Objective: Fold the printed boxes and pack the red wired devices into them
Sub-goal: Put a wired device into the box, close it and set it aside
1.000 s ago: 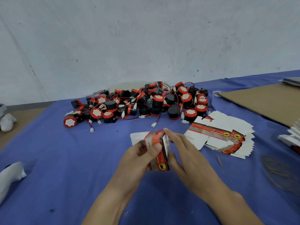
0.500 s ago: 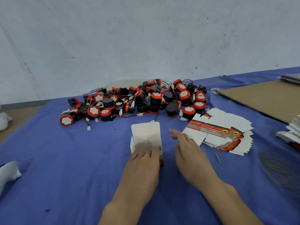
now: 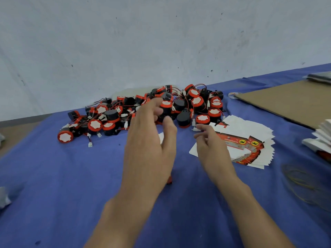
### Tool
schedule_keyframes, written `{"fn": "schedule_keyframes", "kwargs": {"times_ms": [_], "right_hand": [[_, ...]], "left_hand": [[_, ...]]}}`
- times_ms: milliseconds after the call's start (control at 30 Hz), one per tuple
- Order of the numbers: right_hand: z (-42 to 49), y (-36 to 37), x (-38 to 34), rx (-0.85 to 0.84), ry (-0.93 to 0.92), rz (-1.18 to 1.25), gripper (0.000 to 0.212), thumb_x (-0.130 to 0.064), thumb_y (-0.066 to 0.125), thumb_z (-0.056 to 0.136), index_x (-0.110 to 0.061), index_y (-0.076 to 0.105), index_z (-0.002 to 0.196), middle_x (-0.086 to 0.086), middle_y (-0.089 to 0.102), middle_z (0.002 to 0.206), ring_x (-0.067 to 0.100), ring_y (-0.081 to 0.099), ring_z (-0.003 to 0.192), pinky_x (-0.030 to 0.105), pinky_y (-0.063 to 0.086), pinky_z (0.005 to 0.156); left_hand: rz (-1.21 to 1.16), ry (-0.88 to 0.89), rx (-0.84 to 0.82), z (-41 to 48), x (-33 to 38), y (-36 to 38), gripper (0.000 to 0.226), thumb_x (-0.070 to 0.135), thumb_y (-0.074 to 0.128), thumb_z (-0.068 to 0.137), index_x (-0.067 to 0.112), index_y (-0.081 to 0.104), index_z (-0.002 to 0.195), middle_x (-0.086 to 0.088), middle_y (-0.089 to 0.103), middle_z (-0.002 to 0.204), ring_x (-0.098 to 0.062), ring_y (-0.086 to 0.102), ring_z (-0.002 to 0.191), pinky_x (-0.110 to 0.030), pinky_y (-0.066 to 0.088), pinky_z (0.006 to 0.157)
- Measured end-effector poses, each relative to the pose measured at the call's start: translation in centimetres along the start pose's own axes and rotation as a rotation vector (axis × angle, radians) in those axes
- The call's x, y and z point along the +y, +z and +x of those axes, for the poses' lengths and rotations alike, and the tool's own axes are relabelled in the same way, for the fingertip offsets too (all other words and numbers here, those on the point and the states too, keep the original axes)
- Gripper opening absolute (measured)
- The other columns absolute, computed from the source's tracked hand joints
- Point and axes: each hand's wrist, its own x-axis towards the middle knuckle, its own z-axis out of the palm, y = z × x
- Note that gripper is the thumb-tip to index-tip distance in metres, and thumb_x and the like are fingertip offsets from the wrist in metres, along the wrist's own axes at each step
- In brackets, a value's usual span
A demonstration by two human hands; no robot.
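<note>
Evidently early: noted unpacked device pile [image 3: 197, 102] centre frame, unfolded box stack [image 3: 250, 145] at right; left hand [image 3: 148, 140] spread toward pile, right hand [image 3: 209, 145] loosely curled, empty.

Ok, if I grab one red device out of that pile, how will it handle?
Probably rigid: the red wired devices look like hard round casings. Their thin wires look tangled together, so neighbours may drag along. On its side, one could roll.
</note>
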Motion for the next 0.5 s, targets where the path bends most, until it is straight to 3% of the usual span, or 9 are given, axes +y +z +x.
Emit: {"fn": "schedule_keyframes", "kwargs": {"times_ms": [67,133,200,267,333,400,500], "right_hand": [[0.7,0.0,-0.3,0.057,0.059,0.105,0.032,-0.017,0.038,0.103,-0.035,0.052,0.127,-0.009,0.065,0.085,0.004,0.049,0.049,0.031,0.041,0.046],[1.3,-0.1,-0.6,0.091,0.134,0.217,0.030,-0.017,0.039,0.102,-0.036,0.054,0.120,-0.005,0.068,0.090,0.004,0.048,0.053,0.027,0.040,0.047],[1.9,-0.4,-0.8,0.107,0.195,0.356,0.029,-0.014,0.041,0.101,-0.032,0.058,0.117,-0.005,0.070,0.095,0.005,0.055,0.067,0.022,0.046,0.055],[2.7,-1.1,-1.0,0.127,0.251,0.485,0.028,-0.012,0.041,0.102,-0.028,0.061,0.113,-0.008,0.070,0.096,0.006,0.061,0.083,0.023,0.050,0.072],[3.3,-1.9,-0.9,0.155,0.318,0.594,0.027,-0.011,0.041,0.102,-0.029,0.062,0.104,-0.009,0.070,0.092,0.006,0.063,0.082,0.023,0.051,0.072],[3.7,-2.7,-0.7,0.176,0.388,0.694,0.028,-0.011,0.041,0.103,-0.028,0.062,0.099,-0.007,0.070,0.088,0.008,0.064,0.079,0.023,0.051,0.067],[4.1,-3.6,-0.3,0.202,0.460,0.795,0.028,-0.010,0.041,0.103,-0.026,0.064,0.097,-0.003,0.071,0.090,0.014,0.065,0.079,0.024,0.052,0.063]], "left_hand": [[0.054,0.002,-0.081,3.7,0.2,2.0,0.026,0.032,0.047,0.102,0.024,0.051,0.126,0.008,0.060,0.112,-0.014,0.057,0.108,-0.033,0.049,0.089],[0.189,-0.024,-0.255,7.6,-0.5,4.7,0.025,0.031,0.047,0.102,0.019,0.053,0.123,0.000,0.061,0.113,-0.021,0.057,0.107,-0.039,0.048,0.088],[0.411,-0.054,-0.499,11.2,-1.4,7.5,0.028,0.028,0.046,0.101,0.012,0.057,0.121,-0.009,0.062,0.115,-0.026,0.056,0.106,-0.037,0.046,0.085],[0.613,-0.101,-0.776,13.8,-2.3,10.1,0.033,0.024,0.046,0.101,0.001,0.062,0.118,-0.026,0.061,0.111,-0.030,0.059,0.092,-0.036,0.047,0.075],[0.791,-0.142,-0.978,15.4,-3.6,12.2,0.031,0.022,0.046,0.101,-0.004,0.062,0.102,-0.028,0.057,0.116,-0.035,0.060,0.090,-0.042,0.048,0.077],[0.915,-0.165,-1.042,16.0,-5.2,14.1,0.024,0.024,0.048,0.101,0.006,0.055,0.088,-0.023,0.059,0.115,-0.036,0.059,0.099,-0.044,0.049,0.086],[0.949,-0.164,-1.034,15.7,-7.3,16.9,0.020,0.026,0.051,0.099,0.006,0.055,0.101,-0.017,0.060,0.108,-0.033,0.055,0.094,-0.042,0.048,0.090]]}}
